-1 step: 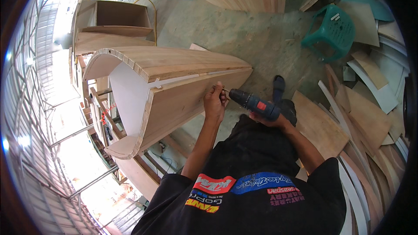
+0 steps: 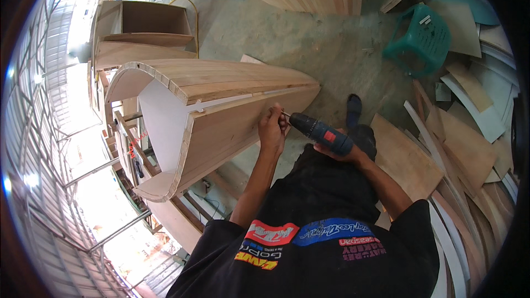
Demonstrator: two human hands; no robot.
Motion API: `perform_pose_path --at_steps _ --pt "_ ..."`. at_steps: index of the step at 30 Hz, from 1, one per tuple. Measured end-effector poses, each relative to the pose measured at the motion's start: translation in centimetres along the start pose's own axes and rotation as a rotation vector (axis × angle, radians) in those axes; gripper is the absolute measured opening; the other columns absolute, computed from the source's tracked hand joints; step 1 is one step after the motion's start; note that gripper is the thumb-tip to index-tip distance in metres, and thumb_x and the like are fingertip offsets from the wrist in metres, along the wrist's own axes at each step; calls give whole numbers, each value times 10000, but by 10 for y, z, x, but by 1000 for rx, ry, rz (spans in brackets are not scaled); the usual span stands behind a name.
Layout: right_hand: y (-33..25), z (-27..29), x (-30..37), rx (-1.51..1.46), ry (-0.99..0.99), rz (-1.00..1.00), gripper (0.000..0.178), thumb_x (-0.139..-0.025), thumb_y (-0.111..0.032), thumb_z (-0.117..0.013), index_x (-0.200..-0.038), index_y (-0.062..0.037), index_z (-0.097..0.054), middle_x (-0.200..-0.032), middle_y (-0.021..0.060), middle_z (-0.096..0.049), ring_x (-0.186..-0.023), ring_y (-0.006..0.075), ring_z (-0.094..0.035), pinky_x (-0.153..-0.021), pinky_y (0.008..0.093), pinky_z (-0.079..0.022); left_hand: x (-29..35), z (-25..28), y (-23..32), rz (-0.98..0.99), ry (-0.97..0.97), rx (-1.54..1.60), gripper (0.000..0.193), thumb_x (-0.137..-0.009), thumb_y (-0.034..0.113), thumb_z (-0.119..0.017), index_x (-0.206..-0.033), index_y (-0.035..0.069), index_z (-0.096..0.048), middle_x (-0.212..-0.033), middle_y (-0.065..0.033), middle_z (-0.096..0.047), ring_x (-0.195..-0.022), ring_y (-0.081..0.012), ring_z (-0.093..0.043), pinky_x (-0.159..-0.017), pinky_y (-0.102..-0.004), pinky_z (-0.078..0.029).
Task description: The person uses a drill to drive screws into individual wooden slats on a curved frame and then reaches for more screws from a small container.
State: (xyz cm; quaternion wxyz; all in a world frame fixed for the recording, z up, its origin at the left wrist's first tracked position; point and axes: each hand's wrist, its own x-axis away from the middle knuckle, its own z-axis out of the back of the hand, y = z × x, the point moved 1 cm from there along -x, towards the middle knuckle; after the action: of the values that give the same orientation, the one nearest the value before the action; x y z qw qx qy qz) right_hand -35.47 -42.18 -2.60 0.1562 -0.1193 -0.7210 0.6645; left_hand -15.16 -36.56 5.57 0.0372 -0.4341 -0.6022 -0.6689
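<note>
While your right hand (image 2: pixel 344 155) wraps the power drill (image 2: pixel 319 131) right of centre, the bit (image 2: pixel 286 114) points up-left. Your left hand (image 2: pixel 271 128) pinches around that bit's tip.

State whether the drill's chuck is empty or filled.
Filled: a thin shaft sticks out of the chuck and reaches the left hand.

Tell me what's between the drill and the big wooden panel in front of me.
Your left hand is between the drill and the wooden panel, at the end of the slim bit, as the head view shows.
</note>
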Motion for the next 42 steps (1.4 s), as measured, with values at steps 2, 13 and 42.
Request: perform_pose_path --at_steps 2,13,42 --pt "-6 -3 -6 -49 83 70 240 -815 -88 -705 -1013 -14 -593 -883 99 -628 -779 183 -588 -736 315 -487 -3 1 -1 -43 9 -20 250 -933 307 -626 -827 85 -586 -649 53 -466 -559 -39 -407 -504 -189 -312" --pt "-5 -13 -12 -106 182 103 286 -779 -55 -695 -1032 -5 -572 -866 100 -616 -760 191 -579 -724 324 -488 -14 3 9 -7 -41 -46 184 -955 248 -582 -858 92 -583 -690 43 -501 -591 -43 -448 -533 -179 -359" --pt "6 -2 -26 -106 114 137 192 -779 -50 -695 -929 -7 -583 -810 108 -627 -717 218 -604 -672 331 -492 -25 6 -1 -189 3 77 115 -920 143 -618 -865 42 -623 -758 -9 -587 -620 -62 -475 -522 -200 -354"
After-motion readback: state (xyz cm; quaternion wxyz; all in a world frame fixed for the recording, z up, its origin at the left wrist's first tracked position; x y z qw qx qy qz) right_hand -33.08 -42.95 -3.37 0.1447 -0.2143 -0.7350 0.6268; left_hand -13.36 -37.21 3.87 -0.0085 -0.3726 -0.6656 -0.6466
